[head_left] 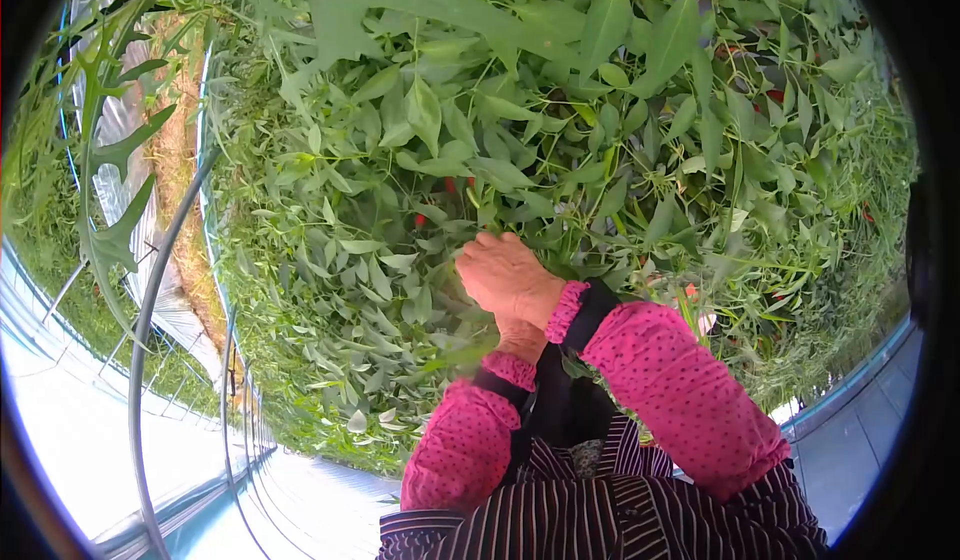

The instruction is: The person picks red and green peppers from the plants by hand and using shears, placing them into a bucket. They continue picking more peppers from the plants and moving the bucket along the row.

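Observation:
Both hands meet at the middle of the view, among the leaves of dense green pepper plants (400,250). My right hand (505,275) lies over the left, its fingers curled down into the foliage; whatever they grip is hidden. My left hand (520,338) is mostly covered by the right one, and only its wrist and lower part show. Just above and left of the hands, a red fruit (420,220) shows between leaves. Pink dotted sleeves cover both forearms.
A grey curved pole (148,340) rises at the left, beside a strip of dry straw (180,180) and plastic sheeting. Large jagged leaves (115,230) hang close to the camera at upper left. More red fruits (775,96) sit at upper right.

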`<state>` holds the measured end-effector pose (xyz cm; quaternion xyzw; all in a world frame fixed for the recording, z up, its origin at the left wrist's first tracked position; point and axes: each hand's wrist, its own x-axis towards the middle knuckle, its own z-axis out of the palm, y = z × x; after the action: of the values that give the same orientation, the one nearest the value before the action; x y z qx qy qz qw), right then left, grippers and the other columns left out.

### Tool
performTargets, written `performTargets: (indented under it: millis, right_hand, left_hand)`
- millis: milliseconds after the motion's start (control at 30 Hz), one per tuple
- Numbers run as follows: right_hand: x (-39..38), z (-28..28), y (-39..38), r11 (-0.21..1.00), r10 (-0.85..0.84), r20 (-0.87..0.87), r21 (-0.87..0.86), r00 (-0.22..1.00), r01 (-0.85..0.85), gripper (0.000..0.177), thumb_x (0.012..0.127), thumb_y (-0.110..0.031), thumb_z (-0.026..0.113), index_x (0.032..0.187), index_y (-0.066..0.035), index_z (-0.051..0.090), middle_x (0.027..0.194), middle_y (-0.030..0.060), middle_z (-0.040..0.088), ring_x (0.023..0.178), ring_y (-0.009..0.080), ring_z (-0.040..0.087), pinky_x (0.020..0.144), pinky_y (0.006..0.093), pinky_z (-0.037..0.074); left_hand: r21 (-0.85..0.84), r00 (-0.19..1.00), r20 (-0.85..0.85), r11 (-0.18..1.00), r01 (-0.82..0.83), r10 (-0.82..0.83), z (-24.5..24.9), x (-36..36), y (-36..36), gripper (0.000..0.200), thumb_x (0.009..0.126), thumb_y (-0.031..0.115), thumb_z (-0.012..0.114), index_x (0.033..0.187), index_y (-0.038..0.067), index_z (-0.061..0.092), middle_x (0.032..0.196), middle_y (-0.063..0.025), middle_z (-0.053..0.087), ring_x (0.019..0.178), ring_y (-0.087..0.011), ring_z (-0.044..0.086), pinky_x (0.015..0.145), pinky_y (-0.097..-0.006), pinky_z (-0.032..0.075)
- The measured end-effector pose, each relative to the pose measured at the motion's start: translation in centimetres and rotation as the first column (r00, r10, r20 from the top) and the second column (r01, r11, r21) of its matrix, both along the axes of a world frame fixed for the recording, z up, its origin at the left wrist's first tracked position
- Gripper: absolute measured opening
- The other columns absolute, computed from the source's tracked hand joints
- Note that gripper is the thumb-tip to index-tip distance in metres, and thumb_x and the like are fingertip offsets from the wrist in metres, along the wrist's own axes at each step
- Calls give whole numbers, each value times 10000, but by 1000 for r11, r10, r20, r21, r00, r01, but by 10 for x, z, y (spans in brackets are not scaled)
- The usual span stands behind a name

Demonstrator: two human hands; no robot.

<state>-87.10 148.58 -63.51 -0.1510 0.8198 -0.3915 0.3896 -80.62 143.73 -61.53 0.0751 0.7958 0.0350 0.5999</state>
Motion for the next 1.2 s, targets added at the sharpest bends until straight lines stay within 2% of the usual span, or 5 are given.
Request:
performTargets:
  millis: [533,800,967,1067,1200]
  right_hand:
    - [28,-40,49,995,-41,213,94,976,21,181,848,-191,526,826,-14,554,821,157,601,837,336,604,745,433,487]
    - [23,-28,55,997,-33,263,77,964,13,132,814,-114,525,904,-18,518,856,174,611,847,354,614,716,460,489]
    - [18,-28,58,998,-27,297,60,955,10,167,824,-118,513,958,-19,501,933,180,621,881,361,617,727,467,496]
    - [21,-30,50,984,-166,355,124,920,129,178,838,-128,505,978,-18,493,960,185,624,884,369,618,729,471,496]
    - [9,-30,44,961,-269,451,181,851,207,205,853,-141,500,1020,-23,486,930,193,627,867,376,619,726,474,489]
  left_hand:
    - [375,506,-140,518,-768,851,-49,-40,-86,184,826,94,564,966,22,658,877,-142,655,777,-244,640,719,-329,504]
    - [21,893,-143,904,-428,426,-167,-40,-72,341,733,302,712,952,45,667,945,-189,673,920,-404,616,776,-434,503]
    - [34,782,-148,794,-607,605,-181,-13,-79,332,712,250,732,932,12,659,896,-192,672,781,-321,659,704,-400,516]
    - [108,570,-336,632,-767,750,-141,-26,-64,271,755,212,682,847,-36,625,821,-165,665,552,-256,612,545,-358,501]
    - [-4,-328,138,-330,-944,935,-98,-25,-73,171,832,222,603,851,53,591,759,-58,626,600,-191,556,548,-328,452]
